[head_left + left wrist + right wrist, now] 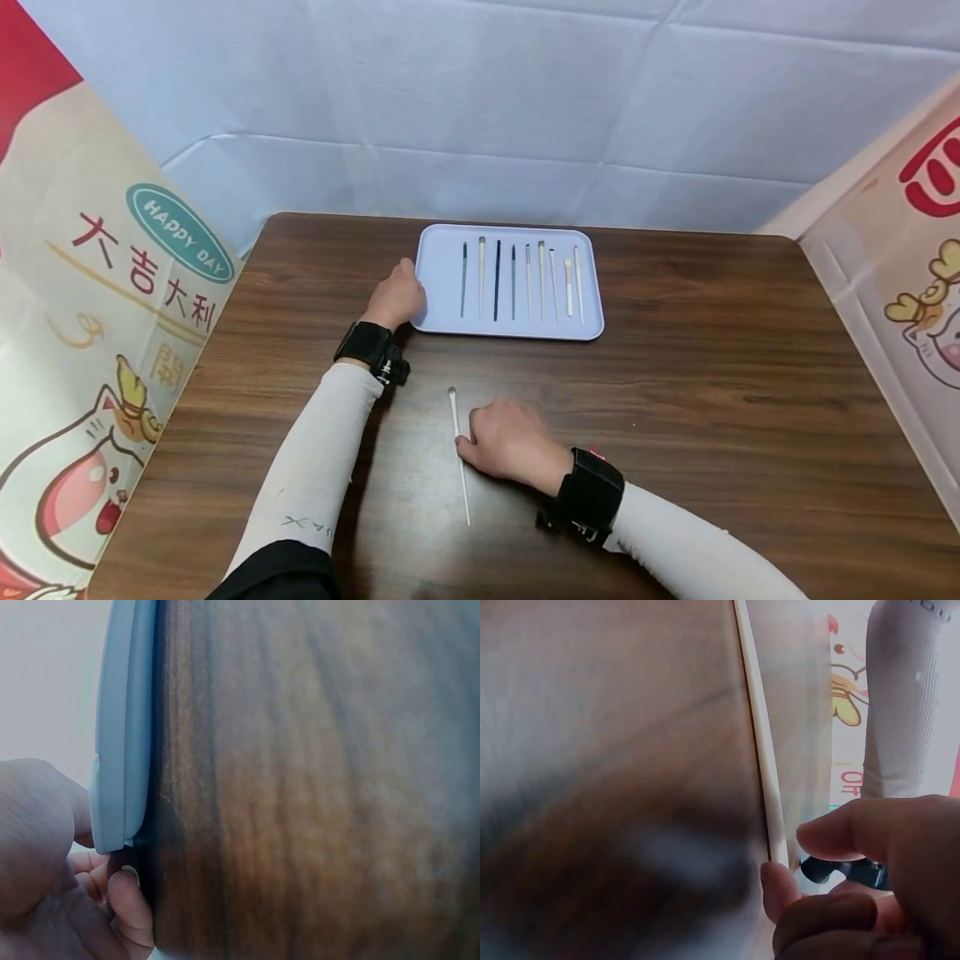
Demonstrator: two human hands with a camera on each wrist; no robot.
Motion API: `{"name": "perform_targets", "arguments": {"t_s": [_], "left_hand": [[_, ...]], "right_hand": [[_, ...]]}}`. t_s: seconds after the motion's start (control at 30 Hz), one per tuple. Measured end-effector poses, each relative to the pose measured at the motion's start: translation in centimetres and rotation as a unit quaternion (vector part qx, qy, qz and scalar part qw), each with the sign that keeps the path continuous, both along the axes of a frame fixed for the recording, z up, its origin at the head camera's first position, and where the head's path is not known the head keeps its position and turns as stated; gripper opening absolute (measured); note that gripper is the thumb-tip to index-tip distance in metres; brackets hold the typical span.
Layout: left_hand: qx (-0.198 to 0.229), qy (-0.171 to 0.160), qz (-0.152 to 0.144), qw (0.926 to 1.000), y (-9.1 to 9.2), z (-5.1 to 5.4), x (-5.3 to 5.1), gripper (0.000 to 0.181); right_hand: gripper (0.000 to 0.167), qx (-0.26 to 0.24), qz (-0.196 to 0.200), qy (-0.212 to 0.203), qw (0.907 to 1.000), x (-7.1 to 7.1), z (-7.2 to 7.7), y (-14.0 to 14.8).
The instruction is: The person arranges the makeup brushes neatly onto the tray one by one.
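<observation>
A slim white makeup brush [463,492] lies on the table in the head view, its small pale head pointing to the back. My right hand [517,442] holds it near the middle, fingers curled. In the right wrist view the brush handle [761,735] runs between thumb and forefinger; a narrow gap shows beside the thumb [832,832]. My left hand [396,296] grips the left edge of a pale tray [510,330]. The left wrist view shows curled fingers [131,904] below the tray's rim [120,750]. Several thin brushes [542,283], light and dark, lie side by side in the tray.
The brown wooden table [712,375] reaches back to a white cloth [487,100]. Printed sheets stand along the left [82,333] and right [892,275] sides. Each wrist wears a black strap with a camera.
</observation>
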State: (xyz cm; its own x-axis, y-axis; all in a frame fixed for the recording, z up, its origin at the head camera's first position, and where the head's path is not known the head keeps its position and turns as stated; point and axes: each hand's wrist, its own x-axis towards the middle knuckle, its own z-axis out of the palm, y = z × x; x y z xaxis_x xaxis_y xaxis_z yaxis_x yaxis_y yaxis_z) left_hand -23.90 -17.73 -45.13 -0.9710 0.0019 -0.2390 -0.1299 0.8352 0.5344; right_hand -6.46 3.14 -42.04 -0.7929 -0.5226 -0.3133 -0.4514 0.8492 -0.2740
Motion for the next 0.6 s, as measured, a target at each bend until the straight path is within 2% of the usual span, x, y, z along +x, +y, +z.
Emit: {"name": "perform_targets", "arguments": {"t_s": [0.6], "left_hand": [[-0.007, -0.002, -0.005, 1.0000, -0.2, 0.0, -0.2, 0.035]], "right_hand": [[0.045, 0.006, 0.019, -0.010, 0.9998, 1.9, 0.1, -0.5]]}}
